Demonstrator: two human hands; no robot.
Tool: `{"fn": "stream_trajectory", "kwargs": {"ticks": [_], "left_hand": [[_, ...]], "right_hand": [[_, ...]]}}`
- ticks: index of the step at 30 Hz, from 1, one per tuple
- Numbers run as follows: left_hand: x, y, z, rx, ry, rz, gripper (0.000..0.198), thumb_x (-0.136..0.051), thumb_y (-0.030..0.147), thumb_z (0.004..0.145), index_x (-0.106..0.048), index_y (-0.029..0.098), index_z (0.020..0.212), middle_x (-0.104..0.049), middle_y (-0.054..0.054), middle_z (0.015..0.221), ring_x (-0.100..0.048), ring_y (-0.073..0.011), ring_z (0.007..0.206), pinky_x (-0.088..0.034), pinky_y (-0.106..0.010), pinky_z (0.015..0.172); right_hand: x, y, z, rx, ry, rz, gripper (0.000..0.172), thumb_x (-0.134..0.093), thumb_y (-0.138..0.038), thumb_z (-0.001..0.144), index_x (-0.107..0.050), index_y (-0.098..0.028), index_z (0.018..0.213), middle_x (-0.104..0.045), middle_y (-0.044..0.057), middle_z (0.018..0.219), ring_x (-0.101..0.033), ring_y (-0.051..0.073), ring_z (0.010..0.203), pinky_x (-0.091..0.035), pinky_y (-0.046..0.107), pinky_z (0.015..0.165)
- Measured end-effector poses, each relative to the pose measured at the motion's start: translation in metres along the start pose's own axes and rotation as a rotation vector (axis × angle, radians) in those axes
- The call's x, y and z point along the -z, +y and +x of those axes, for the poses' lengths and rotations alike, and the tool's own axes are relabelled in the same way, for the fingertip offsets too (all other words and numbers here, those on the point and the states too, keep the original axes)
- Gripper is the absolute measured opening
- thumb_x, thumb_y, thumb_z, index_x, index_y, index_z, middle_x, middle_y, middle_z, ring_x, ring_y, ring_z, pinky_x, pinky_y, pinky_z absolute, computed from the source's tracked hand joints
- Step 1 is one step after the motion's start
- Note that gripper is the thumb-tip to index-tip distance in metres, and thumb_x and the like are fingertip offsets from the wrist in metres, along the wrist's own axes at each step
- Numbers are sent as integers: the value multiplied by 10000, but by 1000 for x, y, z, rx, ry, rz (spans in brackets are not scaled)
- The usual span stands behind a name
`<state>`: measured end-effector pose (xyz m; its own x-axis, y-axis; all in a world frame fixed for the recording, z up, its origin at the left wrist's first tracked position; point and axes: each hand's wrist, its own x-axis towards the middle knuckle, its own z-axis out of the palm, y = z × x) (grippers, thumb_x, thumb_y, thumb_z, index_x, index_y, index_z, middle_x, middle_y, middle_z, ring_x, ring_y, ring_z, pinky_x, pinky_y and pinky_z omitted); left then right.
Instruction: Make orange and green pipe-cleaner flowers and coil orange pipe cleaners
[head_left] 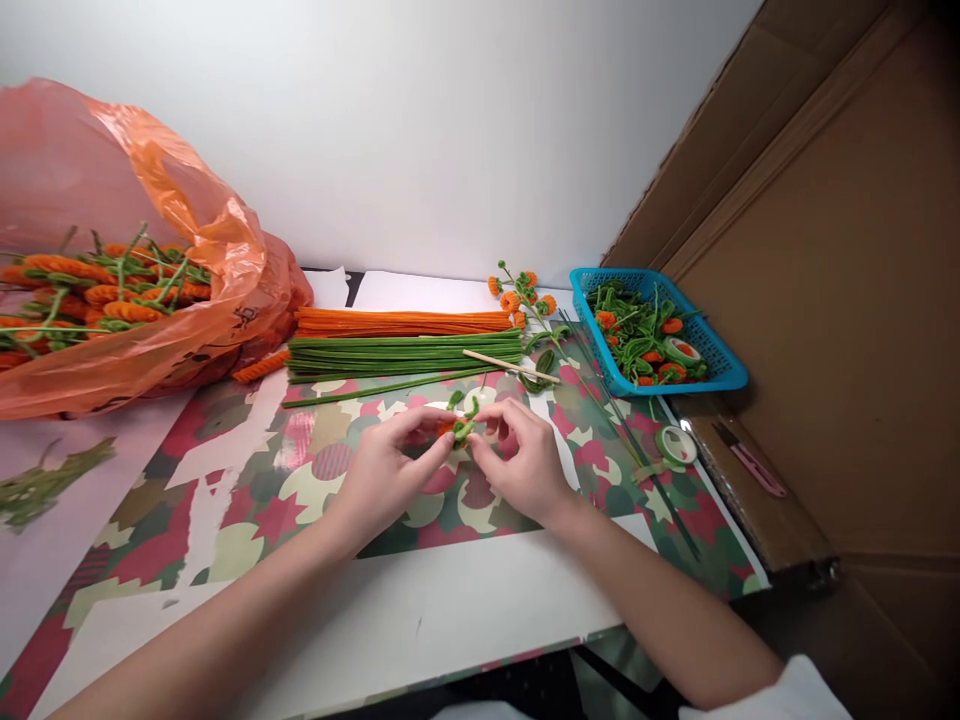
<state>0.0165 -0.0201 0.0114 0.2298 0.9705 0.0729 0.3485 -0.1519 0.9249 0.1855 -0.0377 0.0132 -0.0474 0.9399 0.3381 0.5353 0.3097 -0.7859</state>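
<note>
Between bag and basket, near green stems, left fingers and right fingers pinch an orange-green piece.

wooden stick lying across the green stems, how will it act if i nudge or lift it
The wooden stick looks straight and thin, so it would probably stay stiff and feel light. It rests partly on the green stems, so a nudge could roll or slide it.

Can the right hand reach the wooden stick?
Likely yes: the wooden stick lies partly over the green stems, beyond the right hand, with nothing visible covering it, though that hand is busy at the orange-and-green piece.
</note>
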Motion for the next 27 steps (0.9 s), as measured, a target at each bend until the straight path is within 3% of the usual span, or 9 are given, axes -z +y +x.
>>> {"fn": "stream_trajectory", "kwargs": {"ticks": [4,7,9,12,17,22,24,27], "left_hand": [[6,-12,7,-185,45,384,139,-581,308,811,-704,248,831,-708,-48,738,-575,-275,817,-425,-372,715],[9,-21,10,-265,82,517,158,-550,309,824,-693,244,807,-732,-65,929,-542,-301,895,-388,-423,802],[10,-23,11,-284,89,536,176,-528,319,842,-680,231,839,-717,-70,1013,-541,-299,928,-382,-428,832],[12,-21,12,-288,118,515,174,-514,316,847,-655,213,861,-704,-70,968,-556,-276,913,-403,-390,807],[23,-13,14,-303,323,507,127,-494,245,819,-595,203,755,-655,-35,800,-565,-218,794,-419,-329,723],[33,-14,15,-349,448,503,90,-514,215,797,-571,204,728,-645,-35,768,-556,-212,770,-427,-325,697],[33,-14,14,-406,463,506,91,-519,215,806,-571,205,732,-644,-37,766,-562,-215,770,-431,-336,705],[29,-10,11,-520,467,520,85,-536,217,809,-573,204,734,-643,-39,769,-573,-219,762,-434,-364,730]], "right_hand": [[5,11,7,98,80,-122,73,-563,-187,786,-585,-203,854,-602,26,798,-540,169,730,-431,286,690],[12,21,14,76,201,-154,53,-536,-164,797,-575,-198,809,-598,29,796,-535,173,743,-429,292,698],[17,27,18,68,259,-168,67,-522,-149,802,-573,-190,789,-590,29,776,-532,171,738,-426,286,685],[26,35,24,104,330,-199,90,-508,-130,797,-576,-183,773,-597,35,776,-543,171,749,-428,285,686],[41,46,35,82,511,-220,100,-503,-131,782,-576,-186,743,-600,35,764,-544,171,725,-433,287,664],[90,39,26,88,634,-312,88,-517,-146,803,-594,-186,793,-613,32,809,-535,159,706,-434,287,672],[122,38,10,101,496,-407,100,-517,-136,797,-600,-191,801,-614,27,802,-537,163,706,-439,291,681],[168,48,-26,-47,92,-583,153,-530,-102,766,-626,-199,834,-649,38,867,-572,207,846,-448,324,763]]}}
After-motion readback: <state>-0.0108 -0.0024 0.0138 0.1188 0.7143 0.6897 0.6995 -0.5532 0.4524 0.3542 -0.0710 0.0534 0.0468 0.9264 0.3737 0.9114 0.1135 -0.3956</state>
